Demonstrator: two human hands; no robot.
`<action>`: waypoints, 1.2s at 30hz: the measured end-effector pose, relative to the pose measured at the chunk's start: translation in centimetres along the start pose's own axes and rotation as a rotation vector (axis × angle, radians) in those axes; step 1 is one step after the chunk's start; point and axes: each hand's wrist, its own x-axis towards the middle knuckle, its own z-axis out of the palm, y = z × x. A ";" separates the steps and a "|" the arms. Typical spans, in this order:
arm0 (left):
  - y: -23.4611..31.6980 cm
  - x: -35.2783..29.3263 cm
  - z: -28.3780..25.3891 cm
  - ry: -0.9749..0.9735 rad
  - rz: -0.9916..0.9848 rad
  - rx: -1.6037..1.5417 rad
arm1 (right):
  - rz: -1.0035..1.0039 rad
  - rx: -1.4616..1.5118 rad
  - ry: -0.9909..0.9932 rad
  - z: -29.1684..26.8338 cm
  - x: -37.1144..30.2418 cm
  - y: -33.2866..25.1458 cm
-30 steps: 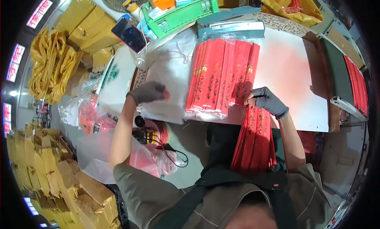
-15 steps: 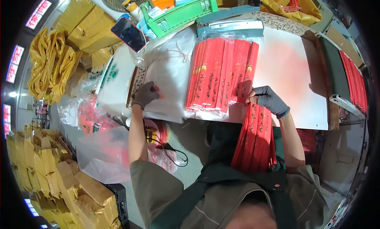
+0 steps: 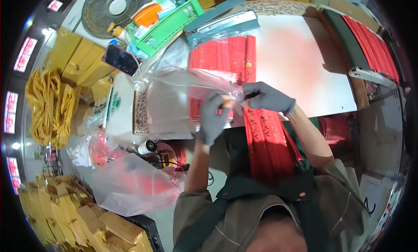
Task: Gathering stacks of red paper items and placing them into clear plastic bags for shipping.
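Note:
My left hand [image 3: 213, 119], in a grey glove with bare fingertips, is pinched on a clear plastic bag [image 3: 167, 93] over the table's front. Close by on the right, my gloved right hand [image 3: 271, 98] also closes on the bag's gathered edge. Right below that hand hangs a bundle of red printed paper strips [image 3: 270, 141], against my dark apron; whether the right fingers also grip its top is hidden. Behind the hands lies a pile of similar red strips [image 3: 223, 56], partly covered by the see-through plastic.
A white-topped table [image 3: 300, 56] spreads beneath. At its back stand a blue-grey box [image 3: 224, 27], a green crate [image 3: 170, 23] of small goods, a phone [image 3: 119, 59] and a fan [image 3: 116, 7]. More red strips [image 3: 370, 45] lie at the right; yellow wrapped bundles [image 3: 78, 217] are stacked lower left.
My left hand has moved right from the table's left part to beside my right hand, and the clear bag now stretches across the red pile. The view has shifted slightly.

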 end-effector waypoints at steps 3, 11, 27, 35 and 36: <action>-1.1 -1.0 2.8 0.157 -0.344 -0.853 | -0.067 -0.020 -0.060 -0.9 0.4 2.2; 2.8 2.5 6.6 0.230 0.001 -0.102 | -0.157 0.071 -0.016 -2.5 -3.4 1.0; 3.7 -6.2 6.8 -0.377 -0.228 -0.412 | -0.171 -0.327 0.445 2.4 -16.0 5.9; 17.9 14.1 -5.7 -0.230 -0.137 -0.414 | -0.641 -1.441 0.606 -7.2 -14.3 -16.5; 18.0 14.2 -5.8 -0.225 -0.132 -0.416 | -0.675 -1.424 0.637 -7.3 -14.6 -17.7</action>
